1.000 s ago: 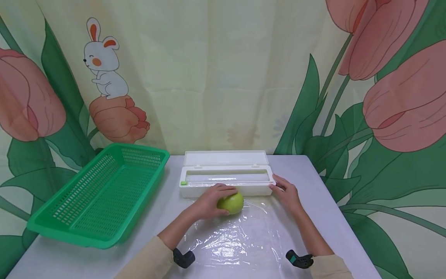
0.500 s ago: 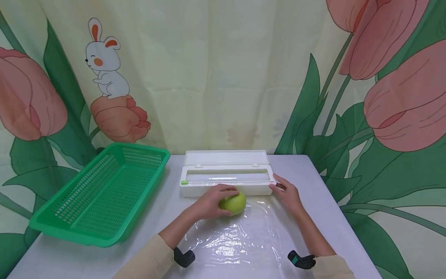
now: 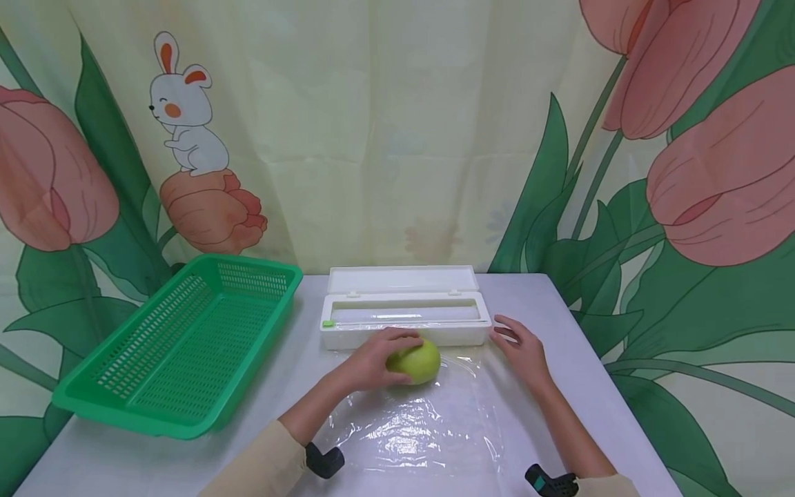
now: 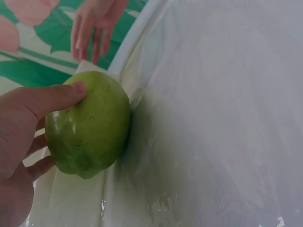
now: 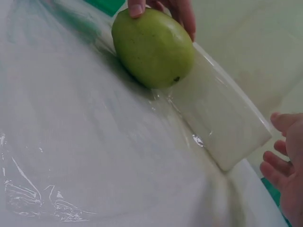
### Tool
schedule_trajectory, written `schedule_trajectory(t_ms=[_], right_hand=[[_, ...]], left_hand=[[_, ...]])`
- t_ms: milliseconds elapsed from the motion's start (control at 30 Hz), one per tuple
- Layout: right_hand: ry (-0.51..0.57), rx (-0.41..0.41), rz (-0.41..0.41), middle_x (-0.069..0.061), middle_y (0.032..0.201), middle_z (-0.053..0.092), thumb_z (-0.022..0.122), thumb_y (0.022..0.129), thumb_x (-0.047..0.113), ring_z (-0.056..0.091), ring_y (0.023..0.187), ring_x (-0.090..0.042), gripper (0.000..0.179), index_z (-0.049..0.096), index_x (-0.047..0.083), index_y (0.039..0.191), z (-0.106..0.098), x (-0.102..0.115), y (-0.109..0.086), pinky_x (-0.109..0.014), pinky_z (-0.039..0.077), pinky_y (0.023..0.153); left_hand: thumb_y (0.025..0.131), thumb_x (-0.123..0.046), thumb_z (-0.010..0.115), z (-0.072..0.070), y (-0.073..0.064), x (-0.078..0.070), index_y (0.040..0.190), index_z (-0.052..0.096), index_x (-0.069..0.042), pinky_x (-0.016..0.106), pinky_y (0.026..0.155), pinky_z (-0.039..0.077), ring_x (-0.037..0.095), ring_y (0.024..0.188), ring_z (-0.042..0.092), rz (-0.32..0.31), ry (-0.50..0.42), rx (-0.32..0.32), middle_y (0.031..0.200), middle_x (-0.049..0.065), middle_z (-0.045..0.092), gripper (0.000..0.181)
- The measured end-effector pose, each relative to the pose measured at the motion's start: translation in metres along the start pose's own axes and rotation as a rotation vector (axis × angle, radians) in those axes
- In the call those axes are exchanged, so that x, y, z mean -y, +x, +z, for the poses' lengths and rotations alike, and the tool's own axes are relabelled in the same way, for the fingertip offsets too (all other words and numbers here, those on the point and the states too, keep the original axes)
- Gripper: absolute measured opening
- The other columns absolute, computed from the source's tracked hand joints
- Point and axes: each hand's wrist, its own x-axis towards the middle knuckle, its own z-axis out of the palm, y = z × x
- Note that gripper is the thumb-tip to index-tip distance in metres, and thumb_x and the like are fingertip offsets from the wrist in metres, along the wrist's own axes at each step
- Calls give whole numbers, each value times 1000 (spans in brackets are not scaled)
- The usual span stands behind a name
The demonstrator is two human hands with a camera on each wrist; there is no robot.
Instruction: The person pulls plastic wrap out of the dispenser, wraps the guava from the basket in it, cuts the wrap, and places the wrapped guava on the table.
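My left hand (image 3: 377,360) grips a smooth green apple (image 3: 417,362), its thumb and fingers around the left side. In the left wrist view dark specks show on the apple (image 4: 90,125). The apple is just in front of a white cling film box (image 3: 435,337), its lid raised and the film roll inside. Clear cling film (image 3: 410,435) is drawn out from the box over the table towards me. Beside the box's right end is my right hand (image 3: 523,351), fingers loosely bent and holding nothing. The right wrist view shows a gap between this hand (image 5: 291,161) and the box.
A green plastic basket (image 3: 214,414) with slotted walls stands on the left of the white table (image 3: 596,400). Near the left end of the box is a small green slider (image 3: 328,324). Behind the table hangs a curtain (image 3: 379,138) printed with tulips and a rabbit.
My right hand has let go of the box's right end and moved a little to the right. The left hand stays on the apple, which has shifted slightly to the right.
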Motion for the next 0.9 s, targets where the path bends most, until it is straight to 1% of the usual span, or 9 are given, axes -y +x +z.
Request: schedule_trajectory(t_ms=[200, 367, 500, 633, 900], right_hand=[[-19, -14, -30, -12, 140, 54, 64, 94, 21, 58, 122, -31, 46, 52, 11, 137, -3, 5, -9, -37, 51, 95], [-17, 1, -17, -11, 141, 53, 63, 94, 21, 58, 123, -29, 45, 52, 13, 137, -3, 9, -16, -39, 49, 96], [-23, 12, -20, -11, 141, 53, 62, 95, 21, 58, 124, -29, 45, 52, 13, 137, -4, 11, -20, -37, 49, 97], [-22, 16, -18, -11, 139, 55, 63, 95, 22, 58, 123, -28, 43, 53, 13, 136, -5, 12, -24, -36, 50, 96], [-18, 24, -10, -9, 140, 54, 62, 95, 31, 57, 124, -27, 45, 54, 14, 136, -4, 13, -31, -34, 48, 98]], left_hand=[[77, -31, 81, -1, -4, 1, 136, 55, -20, 44, 110, 41, 23, 134, 44, 13, -17, 3, 142, -1, 51, 65], [78, -31, 80, -1, -6, 1, 136, 56, -22, 40, 110, 42, 19, 135, 43, -9, -44, 21, 141, -4, 51, 63], [79, -30, 80, -1, -9, -2, 136, 56, -22, 41, 109, 43, 21, 134, 44, -21, -55, 32, 141, -3, 52, 62], [79, -28, 80, -3, -10, -5, 135, 56, -20, 43, 109, 43, 22, 134, 45, -18, -70, 32, 140, -1, 52, 62], [79, -28, 80, -3, -12, -6, 135, 56, -21, 43, 109, 43, 22, 134, 44, -38, -74, 36, 141, -3, 52, 61]])
